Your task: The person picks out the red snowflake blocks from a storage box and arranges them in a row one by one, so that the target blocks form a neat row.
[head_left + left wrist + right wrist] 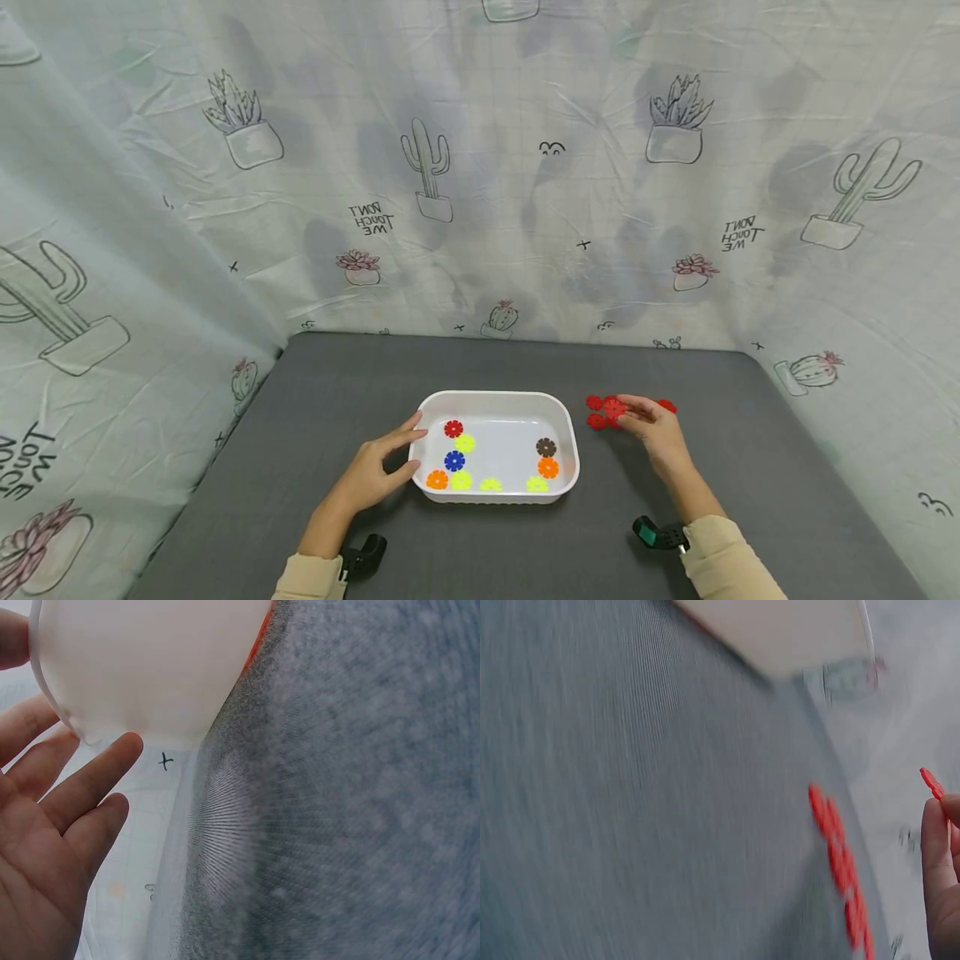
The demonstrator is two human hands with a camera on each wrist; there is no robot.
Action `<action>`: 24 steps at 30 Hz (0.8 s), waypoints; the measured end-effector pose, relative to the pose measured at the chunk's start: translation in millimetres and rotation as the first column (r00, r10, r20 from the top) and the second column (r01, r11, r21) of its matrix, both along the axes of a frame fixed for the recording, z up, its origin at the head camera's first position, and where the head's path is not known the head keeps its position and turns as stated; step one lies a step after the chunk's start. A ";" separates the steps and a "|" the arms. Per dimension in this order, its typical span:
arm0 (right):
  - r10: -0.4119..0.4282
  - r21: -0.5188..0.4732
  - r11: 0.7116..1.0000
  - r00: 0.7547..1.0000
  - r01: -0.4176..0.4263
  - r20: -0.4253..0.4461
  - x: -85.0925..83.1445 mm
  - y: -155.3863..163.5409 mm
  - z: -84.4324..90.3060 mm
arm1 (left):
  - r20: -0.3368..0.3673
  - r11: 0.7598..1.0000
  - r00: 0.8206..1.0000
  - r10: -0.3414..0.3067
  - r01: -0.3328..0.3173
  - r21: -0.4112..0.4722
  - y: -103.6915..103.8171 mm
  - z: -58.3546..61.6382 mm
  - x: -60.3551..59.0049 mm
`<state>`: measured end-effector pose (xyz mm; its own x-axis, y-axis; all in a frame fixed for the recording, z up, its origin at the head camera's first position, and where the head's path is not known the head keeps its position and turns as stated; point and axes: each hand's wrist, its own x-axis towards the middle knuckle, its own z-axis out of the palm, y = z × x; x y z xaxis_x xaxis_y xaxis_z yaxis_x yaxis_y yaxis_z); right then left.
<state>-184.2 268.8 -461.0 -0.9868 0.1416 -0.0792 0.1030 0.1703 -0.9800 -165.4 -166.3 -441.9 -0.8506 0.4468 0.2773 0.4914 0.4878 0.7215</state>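
Head view: right hand (656, 429) pinches red snowflake-disc plastic cluster (609, 411); could snap apart if squeezed.
Left hand (375, 471): relaxed fingers against white plastic tray (495, 398); a nudge might slide it.

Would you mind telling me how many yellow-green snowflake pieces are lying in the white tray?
4: one beside the red piece, one beside the orange piece at the front left, and two along the front wall. None seems hidden.

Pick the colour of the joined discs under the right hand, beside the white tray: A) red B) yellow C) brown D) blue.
A: the right hand rests on a cluster of red discs on the grey mat, right of the white tray.
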 end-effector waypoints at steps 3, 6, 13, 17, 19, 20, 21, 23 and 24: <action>-0.031 0.017 0.999 0.999 0.030 0.027 1.1 18.0 -5.1 | -0.011 1.000 1.000 -0.001 0.001 -0.001 0.0 -0.4 -0.7; -0.088 0.019 0.996 0.995 0.088 0.037 1.9 32.4 -11.5 | -0.027 1.000 1.000 -0.011 0.011 -0.008 -0.2 -0.1 -0.6; -0.217 -0.063 0.973 0.974 0.221 0.070 1.7 51.5 -24.7 | -0.032 1.000 0.999 -0.003 0.003 -0.010 -2.4 0.4 -1.0; -0.254 -0.009 0.967 0.964 0.256 0.081 2.5 56.4 -29.8 | -0.026 1.000 1.000 -0.008 0.008 0.003 -2.4 -0.1 -1.1; -0.262 0.043 0.965 0.962 0.259 0.080 2.8 58.2 -32.1 | -0.042 1.000 0.999 -0.010 0.010 0.001 -1.9 -0.7 -1.2; -0.265 0.070 0.963 0.961 0.260 0.077 2.8 58.9 -33.1 | -0.044 1.000 0.999 -0.012 0.012 0.003 -1.7 -0.9 -1.2; -0.267 0.096 0.961 0.961 0.260 0.071 2.6 59.6 -34.2 | -0.046 1.000 0.999 -0.011 0.012 0.002 -1.5 -1.2 -1.3; -0.277 0.142 0.954 0.959 0.265 0.067 1.8 60.9 -36.4 | -0.042 1.000 0.999 -0.012 0.012 0.000 -1.1 -1.5 -1.5; -0.279 0.170 0.949 0.958 0.265 0.063 1.3 61.3 -37.3 | -0.039 1.000 0.999 -0.013 0.013 -0.001 -0.9 -1.5 -1.6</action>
<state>-182.9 330.1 -498.2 -0.8996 0.4210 -0.1160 0.2489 0.2762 -0.9283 -167.1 -167.2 -443.4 -0.8331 0.4581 0.3099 0.5257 0.4819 0.7010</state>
